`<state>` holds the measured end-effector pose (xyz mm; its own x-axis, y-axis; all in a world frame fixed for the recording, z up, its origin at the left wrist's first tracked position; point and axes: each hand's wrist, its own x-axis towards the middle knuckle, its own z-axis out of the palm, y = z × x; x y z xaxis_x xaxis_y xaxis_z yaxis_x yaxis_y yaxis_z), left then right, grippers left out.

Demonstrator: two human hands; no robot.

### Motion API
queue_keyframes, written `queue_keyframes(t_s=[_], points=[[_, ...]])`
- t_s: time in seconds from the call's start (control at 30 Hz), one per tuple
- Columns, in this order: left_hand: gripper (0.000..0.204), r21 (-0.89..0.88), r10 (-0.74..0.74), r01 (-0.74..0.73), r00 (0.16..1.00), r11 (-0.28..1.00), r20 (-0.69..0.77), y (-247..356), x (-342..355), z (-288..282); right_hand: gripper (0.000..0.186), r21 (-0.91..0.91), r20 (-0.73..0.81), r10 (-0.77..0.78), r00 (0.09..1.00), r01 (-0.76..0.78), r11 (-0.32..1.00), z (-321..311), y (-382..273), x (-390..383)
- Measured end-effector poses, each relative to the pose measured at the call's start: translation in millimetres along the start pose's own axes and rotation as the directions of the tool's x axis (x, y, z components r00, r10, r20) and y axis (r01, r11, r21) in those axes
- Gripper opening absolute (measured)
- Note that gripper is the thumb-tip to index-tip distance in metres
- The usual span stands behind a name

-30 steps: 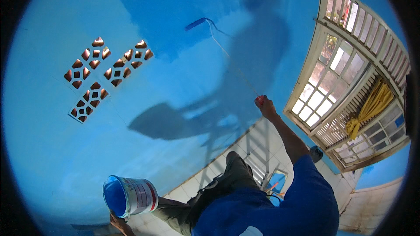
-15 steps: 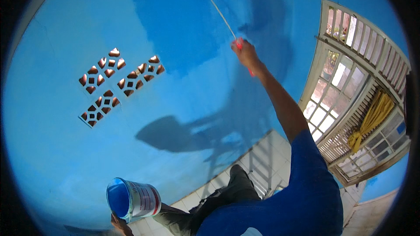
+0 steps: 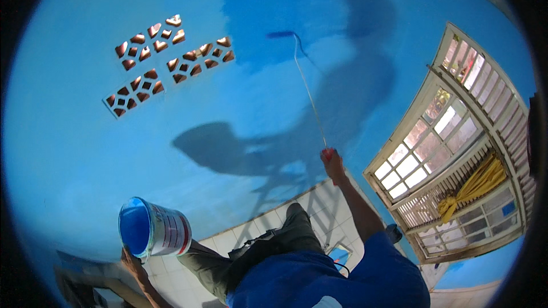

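My right hand (image 3: 334, 166) is closed round the red handle of a paint roller with a long thin metal rod. The dark blue roller head (image 3: 281, 35) lies against the wall, close to the lower edge of a darker blue painted area (image 3: 257, 8). At the lower left, my left hand (image 3: 132, 263) holds a white paint bucket (image 3: 171, 231) with red markings, gripping it low near its open side. The bucket is tilted so that its blue-coated inside shows. Part of the left hand's grip is hidden behind it.
Patterned vent blocks (image 3: 165, 51) pierce the light blue wall on the left. A slatted, paned window (image 3: 425, 137) with a knotted yellow curtain (image 3: 474, 185) is on the right. White floor tiles (image 3: 268, 223) lie far below my legs; shadows of me and a ladder cross the wall.
My right hand has come down, drawing the roller lower, so its head is now in view. The bucket in my left hand sits slightly higher and further left, and the view has shifted.
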<state>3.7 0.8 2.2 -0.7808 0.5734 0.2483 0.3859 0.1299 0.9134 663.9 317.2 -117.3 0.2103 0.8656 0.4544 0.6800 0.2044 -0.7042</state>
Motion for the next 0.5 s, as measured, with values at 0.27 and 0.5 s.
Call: queue_keyframes(t_s=[0.27, 0.5], points=[[0.039, -0.030, 0.007, -0.009, 0.998, 0.999, -0.068, 29.3, -15.6, 5.5, 0.035, 0.032, 0.108, 0.240, 0.965, -0.245, 0.969, 7.2, -37.4, -100.9], [0.041, -0.053, 0.034, -0.037, 0.997, 0.998, -0.065, 29.7, -6.1, 14.9, 0.037, 0.048, 0.128, 0.212, 0.969, -0.219, 0.974, 26.1, -69.0, -89.3]])
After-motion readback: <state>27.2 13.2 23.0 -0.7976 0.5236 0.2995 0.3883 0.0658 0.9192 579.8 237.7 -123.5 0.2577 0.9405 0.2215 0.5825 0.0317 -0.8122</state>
